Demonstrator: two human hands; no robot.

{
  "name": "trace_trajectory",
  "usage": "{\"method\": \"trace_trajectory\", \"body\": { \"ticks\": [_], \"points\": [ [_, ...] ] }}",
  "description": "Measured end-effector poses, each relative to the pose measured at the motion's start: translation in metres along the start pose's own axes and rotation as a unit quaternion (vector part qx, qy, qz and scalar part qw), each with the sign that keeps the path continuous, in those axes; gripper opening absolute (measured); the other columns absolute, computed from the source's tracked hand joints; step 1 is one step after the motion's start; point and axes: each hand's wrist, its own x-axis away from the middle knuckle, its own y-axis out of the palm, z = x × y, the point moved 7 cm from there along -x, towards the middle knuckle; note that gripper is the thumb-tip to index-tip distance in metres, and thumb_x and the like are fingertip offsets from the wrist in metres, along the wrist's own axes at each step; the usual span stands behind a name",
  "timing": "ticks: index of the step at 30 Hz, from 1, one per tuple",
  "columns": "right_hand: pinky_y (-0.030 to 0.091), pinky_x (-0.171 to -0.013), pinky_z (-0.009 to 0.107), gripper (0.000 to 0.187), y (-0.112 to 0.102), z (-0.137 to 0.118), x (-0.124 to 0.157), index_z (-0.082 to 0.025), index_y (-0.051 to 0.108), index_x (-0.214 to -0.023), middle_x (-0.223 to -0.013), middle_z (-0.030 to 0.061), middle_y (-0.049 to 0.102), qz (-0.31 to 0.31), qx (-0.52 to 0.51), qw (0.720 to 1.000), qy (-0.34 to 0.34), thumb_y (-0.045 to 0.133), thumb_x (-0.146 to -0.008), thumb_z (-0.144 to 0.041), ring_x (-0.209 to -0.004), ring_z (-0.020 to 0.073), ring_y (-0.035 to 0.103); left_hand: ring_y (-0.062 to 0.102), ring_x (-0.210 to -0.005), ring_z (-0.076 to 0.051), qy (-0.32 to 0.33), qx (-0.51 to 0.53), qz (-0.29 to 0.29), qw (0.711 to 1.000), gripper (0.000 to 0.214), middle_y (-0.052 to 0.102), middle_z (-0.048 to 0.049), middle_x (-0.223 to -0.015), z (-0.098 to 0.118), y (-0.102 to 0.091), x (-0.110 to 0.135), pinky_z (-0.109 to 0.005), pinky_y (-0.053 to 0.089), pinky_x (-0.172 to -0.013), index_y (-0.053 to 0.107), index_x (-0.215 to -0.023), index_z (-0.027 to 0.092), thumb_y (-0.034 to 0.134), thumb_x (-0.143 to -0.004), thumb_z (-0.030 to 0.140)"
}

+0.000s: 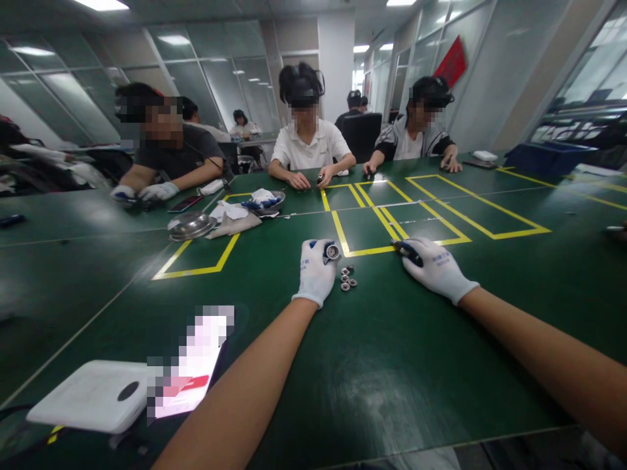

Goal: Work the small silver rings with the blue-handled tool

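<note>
My left hand (313, 271), in a white glove with blue fingertips, is closed around a round metal part (333, 252) whose hollow end faces me. On the green table just right of it lie several small round metal pieces (345, 279). My right hand (431, 264), gloved the same way, rests farther right with its fingers wrapped round a slim dark hand tool (399, 245). The tool's tip points left, apart from the metal part. Its exact kind cannot be made out, since the fingers cover most of it.
A lit phone (198, 365) and a white power bank (93, 395) lie at front left. Beyond them are a metal bowl (191, 226) and cloths (235, 219). Yellow tape rectangles (406, 251) mark the green table (382, 365). Several people sit opposite; a blue bin (548, 160) stands at far right.
</note>
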Motion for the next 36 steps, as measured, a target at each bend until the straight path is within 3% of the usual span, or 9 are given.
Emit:
{"method": "trace_trajectory", "body": {
  "ticks": [5, 9, 15, 20, 25, 29, 36],
  "points": [
    [0.056, -0.093, 0.046, 0.044, 0.023, -0.047, -0.013, -0.020, 0.063, -0.133, -0.124, 0.0138, 0.067, -0.015, -0.007, 1.000, -0.009, 0.058, -0.093, -0.037, -0.108, 0.0312, 0.066, 0.063, -0.107, -0.026, -0.005, 0.009, -0.019, 1.000, 0.029, 0.058, -0.0107, -0.114, -0.001, 0.003, 0.000, -0.042, 0.052, -0.102, 0.071, -0.113, 0.019, 0.070, -0.084, 0.019],
    [0.057, -0.090, 0.046, 0.041, 0.039, -0.062, -0.024, -0.021, 0.069, -0.127, -0.126, 0.0157, 0.062, -0.008, 0.038, 0.999, 0.028, 0.059, -0.092, -0.040, -0.107, 0.0327, 0.065, 0.059, -0.113, -0.028, 0.017, -0.011, -0.036, 0.999, 0.033, 0.062, -0.0100, -0.116, -0.001, 0.005, 0.001, -0.043, 0.049, -0.104, 0.071, -0.117, 0.021, 0.070, -0.084, 0.020],
    [0.057, -0.093, 0.047, 0.044, 0.049, -0.056, -0.029, -0.020, 0.070, -0.125, -0.126, 0.0163, 0.060, -0.002, -0.004, 0.999, 0.054, 0.064, -0.088, -0.043, -0.110, 0.0340, 0.064, 0.058, -0.113, -0.029, 0.034, -0.039, -0.049, 0.997, 0.037, 0.065, -0.0091, -0.118, 0.000, 0.006, 0.001, -0.045, 0.049, -0.102, 0.071, -0.120, 0.024, 0.073, -0.084, 0.024],
    [0.054, -0.103, 0.047, 0.050, 0.049, -0.049, -0.027, -0.018, 0.068, -0.129, -0.132, 0.0169, 0.058, -0.006, -0.054, 0.997, 0.051, 0.068, -0.084, -0.039, -0.119, 0.0343, 0.061, 0.063, -0.114, -0.026, 0.007, -0.003, -0.028, 1.000, 0.038, 0.065, -0.0091, -0.119, -0.005, 0.005, 0.000, -0.042, 0.050, -0.106, 0.067, -0.118, 0.021, 0.071, -0.082, 0.014],
    [0.051, -0.109, 0.046, 0.051, 0.047, -0.050, -0.026, -0.016, 0.065, -0.133, -0.133, 0.0165, 0.058, -0.023, -0.069, 0.997, 0.040, 0.064, -0.086, -0.036, -0.123, 0.0333, 0.059, 0.065, -0.113, -0.026, -0.062, -0.076, 0.006, 0.995, 0.035, 0.061, -0.0117, -0.122, -0.014, -0.003, -0.001, -0.040, 0.052, -0.103, 0.067, -0.118, 0.020, 0.067, -0.084, 0.014],
    [0.050, -0.109, 0.045, 0.052, 0.047, -0.050, -0.026, -0.013, 0.064, -0.135, -0.135, 0.0181, 0.057, -0.041, -0.067, 0.996, 0.044, 0.063, -0.088, -0.036, -0.123, 0.0333, 0.059, 0.065, -0.112, -0.024, -0.079, -0.147, -0.028, 0.986, 0.034, 0.064, -0.0098, -0.121, -0.017, -0.002, -0.003, -0.033, 0.052, -0.102, 0.067, -0.120, 0.021, 0.066, -0.086, 0.017],
    [0.052, -0.107, 0.046, 0.049, 0.046, -0.051, -0.027, -0.017, 0.065, -0.133, -0.136, 0.0168, 0.057, -0.032, -0.070, 0.996, 0.045, 0.065, -0.087, -0.034, -0.123, 0.0334, 0.060, 0.065, -0.111, -0.028, -0.075, -0.275, -0.126, 0.950, 0.026, 0.070, -0.0106, -0.117, -0.015, 0.002, -0.009, -0.037, 0.052, -0.097, 0.069, -0.115, 0.023, 0.060, -0.092, 0.029]
  ]
}}
